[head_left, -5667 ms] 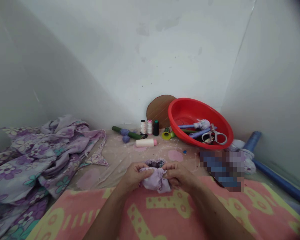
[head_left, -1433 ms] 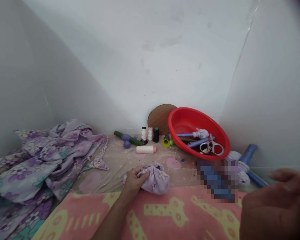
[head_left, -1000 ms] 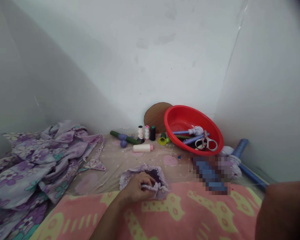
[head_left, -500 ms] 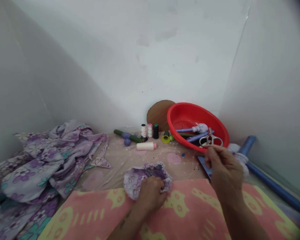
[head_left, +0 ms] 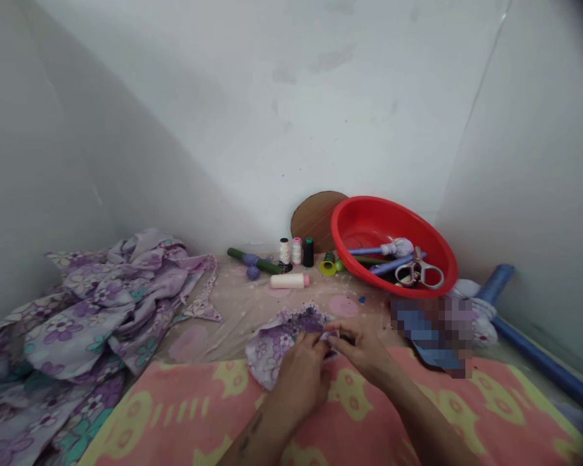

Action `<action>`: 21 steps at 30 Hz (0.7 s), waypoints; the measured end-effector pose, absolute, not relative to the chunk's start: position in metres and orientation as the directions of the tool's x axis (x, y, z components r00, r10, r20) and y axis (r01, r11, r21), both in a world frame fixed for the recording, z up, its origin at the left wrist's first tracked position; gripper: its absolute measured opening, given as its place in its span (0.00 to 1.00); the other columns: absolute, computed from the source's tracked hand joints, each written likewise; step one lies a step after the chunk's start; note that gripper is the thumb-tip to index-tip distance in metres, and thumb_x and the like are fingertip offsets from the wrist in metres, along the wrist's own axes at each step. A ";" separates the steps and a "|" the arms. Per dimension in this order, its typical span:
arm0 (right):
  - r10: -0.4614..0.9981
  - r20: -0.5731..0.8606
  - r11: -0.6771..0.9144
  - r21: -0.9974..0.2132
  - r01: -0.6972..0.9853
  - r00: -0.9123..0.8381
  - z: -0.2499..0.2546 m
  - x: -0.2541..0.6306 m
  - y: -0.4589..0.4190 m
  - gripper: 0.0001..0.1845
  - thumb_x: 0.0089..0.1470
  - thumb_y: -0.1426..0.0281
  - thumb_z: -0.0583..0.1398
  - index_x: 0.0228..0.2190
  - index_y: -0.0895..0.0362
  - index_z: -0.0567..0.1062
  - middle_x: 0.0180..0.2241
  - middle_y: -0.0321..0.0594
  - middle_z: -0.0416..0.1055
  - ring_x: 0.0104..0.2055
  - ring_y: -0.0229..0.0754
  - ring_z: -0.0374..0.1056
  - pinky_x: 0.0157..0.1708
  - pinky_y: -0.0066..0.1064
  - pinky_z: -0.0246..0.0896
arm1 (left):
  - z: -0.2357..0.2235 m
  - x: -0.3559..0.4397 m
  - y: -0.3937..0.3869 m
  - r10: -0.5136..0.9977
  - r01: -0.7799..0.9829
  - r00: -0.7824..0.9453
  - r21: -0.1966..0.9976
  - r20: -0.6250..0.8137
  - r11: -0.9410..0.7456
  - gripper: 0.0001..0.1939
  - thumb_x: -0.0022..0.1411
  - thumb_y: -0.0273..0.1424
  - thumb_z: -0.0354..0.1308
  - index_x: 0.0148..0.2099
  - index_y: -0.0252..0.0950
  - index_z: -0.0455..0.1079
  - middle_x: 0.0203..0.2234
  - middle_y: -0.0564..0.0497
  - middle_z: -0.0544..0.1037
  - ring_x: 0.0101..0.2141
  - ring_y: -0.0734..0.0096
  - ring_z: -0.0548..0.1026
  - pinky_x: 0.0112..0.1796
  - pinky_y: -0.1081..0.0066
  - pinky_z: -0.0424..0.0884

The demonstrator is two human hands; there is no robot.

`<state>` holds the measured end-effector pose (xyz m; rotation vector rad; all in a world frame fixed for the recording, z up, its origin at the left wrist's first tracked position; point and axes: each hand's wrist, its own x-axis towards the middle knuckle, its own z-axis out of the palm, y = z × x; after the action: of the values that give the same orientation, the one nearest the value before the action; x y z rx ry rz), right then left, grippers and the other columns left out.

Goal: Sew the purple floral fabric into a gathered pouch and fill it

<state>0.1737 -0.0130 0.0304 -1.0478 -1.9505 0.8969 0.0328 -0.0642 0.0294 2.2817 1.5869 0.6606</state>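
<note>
A small gathered piece of purple floral fabric [head_left: 267, 353] lies in front of me, partly over the pink and yellow cloth. My left hand [head_left: 304, 366] is closed on its right-hand edge, fingers pinching the gathers. Close beside it, my right hand [head_left: 362, 349] pinches the same edge between thumb and fingers. Whether a needle or thread is in the right fingers is too small to tell. The underside of the fabric is hidden by my hands.
A red basin [head_left: 393, 217] leans at the back right, holding scissors [head_left: 419, 274] and wrapped sticks. Thread spools [head_left: 297, 251] and a white bottle [head_left: 289, 281] stand or lie mid-table. Crumpled floral cloth [head_left: 102, 310] fills the left. A blue pole [head_left: 539, 356] lies right.
My right hand has come left and down from beside the basin to the gathered fabric, meeting my left hand. The fabric's right edge is now pinched between both hands.
</note>
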 end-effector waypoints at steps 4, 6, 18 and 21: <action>0.838 0.201 0.465 -0.749 0.472 -0.507 0.024 0.179 -0.020 0.19 0.42 0.75 0.51 0.38 0.58 0.72 0.35 0.42 0.72 0.36 0.43 0.67 0.35 0.31 0.59 | 0.047 -0.013 -0.071 0.954 0.760 0.193 0.580 0.228 -0.293 0.14 0.50 0.29 0.52 0.40 0.36 0.70 0.37 0.47 0.74 0.39 0.64 0.69 0.41 0.68 0.63; 0.835 0.171 0.479 -0.692 0.540 -0.523 0.021 0.181 -0.021 0.22 0.40 0.76 0.51 0.40 0.57 0.71 0.36 0.42 0.72 0.37 0.44 0.66 0.35 0.31 0.58 | 0.057 -0.043 -0.072 0.972 0.765 0.116 0.605 0.205 -0.219 0.13 0.52 0.30 0.49 0.39 0.37 0.70 0.35 0.49 0.75 0.37 0.66 0.70 0.39 0.69 0.63; 0.800 0.161 0.575 -0.484 0.660 -0.579 0.021 0.181 -0.033 0.26 0.38 0.66 0.58 0.44 0.53 0.68 0.39 0.42 0.70 0.38 0.46 0.65 0.37 0.32 0.56 | 0.041 -0.083 -0.089 0.883 0.808 0.396 0.362 0.251 -0.465 0.21 0.44 0.19 0.49 0.42 0.39 0.66 0.42 0.50 0.70 0.47 0.65 0.60 0.48 0.63 0.55; 0.815 0.167 0.565 -0.443 0.696 -0.555 0.011 0.182 -0.027 0.22 0.40 0.73 0.54 0.41 0.51 0.70 0.37 0.40 0.71 0.36 0.45 0.66 0.35 0.32 0.56 | 0.035 -0.083 -0.086 0.884 0.825 0.382 0.331 0.271 -0.458 0.22 0.43 0.19 0.49 0.43 0.39 0.66 0.42 0.50 0.70 0.47 0.64 0.61 0.48 0.62 0.54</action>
<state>0.1821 -0.0273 0.0114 -1.2328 -2.4477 0.4668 -0.0828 -0.0863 0.0353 2.4913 1.5519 0.6237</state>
